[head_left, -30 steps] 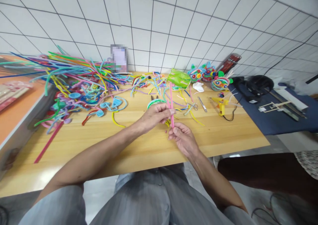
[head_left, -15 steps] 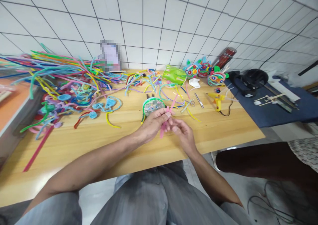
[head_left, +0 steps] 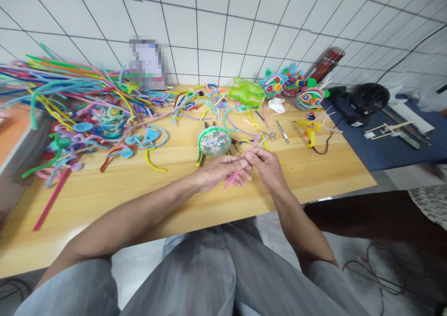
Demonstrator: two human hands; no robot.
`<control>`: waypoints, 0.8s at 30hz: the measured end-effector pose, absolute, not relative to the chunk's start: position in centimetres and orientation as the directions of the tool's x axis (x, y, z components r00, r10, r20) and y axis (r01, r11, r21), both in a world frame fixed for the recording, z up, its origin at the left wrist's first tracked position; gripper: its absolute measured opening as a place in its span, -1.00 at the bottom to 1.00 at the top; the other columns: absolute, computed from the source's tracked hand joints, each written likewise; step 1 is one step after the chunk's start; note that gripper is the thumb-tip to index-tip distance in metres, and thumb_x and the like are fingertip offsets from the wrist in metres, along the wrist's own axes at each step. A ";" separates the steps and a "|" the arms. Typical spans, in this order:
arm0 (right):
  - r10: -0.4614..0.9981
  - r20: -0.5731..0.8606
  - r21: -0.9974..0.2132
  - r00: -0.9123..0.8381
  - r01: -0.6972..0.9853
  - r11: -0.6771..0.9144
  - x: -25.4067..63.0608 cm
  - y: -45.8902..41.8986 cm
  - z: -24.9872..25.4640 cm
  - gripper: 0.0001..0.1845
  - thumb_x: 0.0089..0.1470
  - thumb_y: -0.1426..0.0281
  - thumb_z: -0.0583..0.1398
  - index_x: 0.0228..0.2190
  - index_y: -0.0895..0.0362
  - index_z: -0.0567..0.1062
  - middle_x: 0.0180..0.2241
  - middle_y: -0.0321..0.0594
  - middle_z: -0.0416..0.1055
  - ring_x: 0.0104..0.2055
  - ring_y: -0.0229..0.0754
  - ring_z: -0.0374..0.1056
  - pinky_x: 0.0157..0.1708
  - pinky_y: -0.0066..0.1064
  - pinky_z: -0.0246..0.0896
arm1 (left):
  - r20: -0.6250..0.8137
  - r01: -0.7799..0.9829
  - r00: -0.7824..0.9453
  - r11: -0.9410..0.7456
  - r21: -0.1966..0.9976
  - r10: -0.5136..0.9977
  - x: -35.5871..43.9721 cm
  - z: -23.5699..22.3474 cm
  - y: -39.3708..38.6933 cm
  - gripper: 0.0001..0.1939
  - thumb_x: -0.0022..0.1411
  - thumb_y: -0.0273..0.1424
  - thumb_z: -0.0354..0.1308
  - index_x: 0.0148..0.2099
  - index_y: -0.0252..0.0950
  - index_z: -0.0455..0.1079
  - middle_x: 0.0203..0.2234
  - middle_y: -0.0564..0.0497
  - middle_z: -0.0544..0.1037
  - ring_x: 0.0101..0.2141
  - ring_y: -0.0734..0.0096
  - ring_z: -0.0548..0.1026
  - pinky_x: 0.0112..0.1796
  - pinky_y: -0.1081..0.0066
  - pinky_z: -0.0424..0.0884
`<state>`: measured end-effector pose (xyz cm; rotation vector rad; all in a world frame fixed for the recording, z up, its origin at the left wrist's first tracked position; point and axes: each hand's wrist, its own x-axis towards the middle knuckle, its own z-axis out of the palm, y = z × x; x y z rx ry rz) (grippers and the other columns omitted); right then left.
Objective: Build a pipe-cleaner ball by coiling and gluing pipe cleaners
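Observation:
Between my two hands is a pink pipe cleaner, its lower end hanging below the fingers and its upper end sticking out above them. My left hand pinches it near the middle with the thumb on top. Close beside, my right hand grips the upper part between thumb and fingers. Just behind the left hand lies a round piece with a green fuzzy rim and a speckled face. Dark-tipped pliers with yellow-green handles lie partly hidden beneath it.
A heap of coloured pipe cleaners covers the table's left side. Toward the right are scissors, a utility knife and a yellow glue gun. Decorated animal heads and a green packet stand by the wall. Someone's dark-clothed leg is at right.
My right hand has moved up and taken hold of the pink pipe cleaner's upper part. The strip now slants more to the right. The whole view has shifted slightly.

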<state>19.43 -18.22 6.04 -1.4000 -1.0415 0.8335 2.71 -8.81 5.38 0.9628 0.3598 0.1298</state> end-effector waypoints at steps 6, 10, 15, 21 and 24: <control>0.842 0.143 -0.989 0.521 0.046 0.140 22.7 -17.7 6.8 -0.56 0.02 -0.06 0.45 -0.45 0.05 0.61 -0.53 -0.37 0.39 -0.49 -0.30 0.23 -0.42 -0.40 0.17 | -0.258 0.140 0.960 0.607 0.782 0.112 2.5 4.8 -8.5 -0.43 0.16 -0.03 0.51 0.02 -0.37 0.58 -0.13 -0.26 0.73 -0.21 0.25 0.70 -0.09 0.28 0.56; 0.814 0.198 -0.980 0.546 0.101 0.171 23.8 -18.1 7.1 -0.59 0.08 -0.03 0.43 -0.45 0.04 0.60 -0.53 -0.38 0.38 -0.49 -0.30 0.24 -0.42 -0.39 0.18 | -0.247 0.122 0.952 0.518 0.847 0.180 2.8 3.8 -8.7 -0.47 0.16 -0.04 0.50 -0.03 -0.36 0.60 -0.19 -0.17 0.73 -0.31 0.38 0.66 -0.17 0.34 0.55; 0.850 0.181 -0.982 0.495 0.130 0.134 23.6 -18.6 6.3 -0.62 0.12 -0.02 0.41 -0.37 0.04 0.64 -0.52 -0.39 0.41 -0.48 -0.29 0.27 -0.39 -0.38 0.22 | -0.198 0.107 0.957 0.379 0.919 0.210 2.9 3.0 -8.8 -0.44 0.22 0.04 0.42 -0.01 -0.36 0.56 -0.25 -0.12 0.71 -0.36 0.41 0.62 -0.21 0.36 0.55; 0.866 0.158 -0.984 0.474 0.144 0.101 22.6 -18.9 6.2 -0.62 0.10 0.00 0.41 -0.40 0.05 0.60 -0.53 -0.38 0.42 -0.48 -0.27 0.27 -0.39 -0.38 0.22 | -0.111 0.097 0.973 0.078 0.992 0.203 2.5 3.2 -9.2 -0.57 0.38 -0.01 0.24 -0.16 -0.33 0.54 -0.35 -0.06 0.66 -0.38 0.42 0.58 -0.27 0.42 0.48; 0.859 0.165 -0.978 0.484 0.196 0.077 21.6 -19.3 6.2 -0.60 0.12 -0.01 0.39 -0.44 0.05 0.56 -0.53 -0.38 0.40 -0.46 -0.25 0.29 -0.36 -0.37 0.24 | -0.090 0.070 0.966 0.093 0.993 0.242 2.6 3.1 -9.6 -0.64 0.37 -0.07 0.26 -0.10 -0.30 0.52 -0.32 -0.06 0.65 -0.29 0.35 0.61 -0.17 0.36 0.49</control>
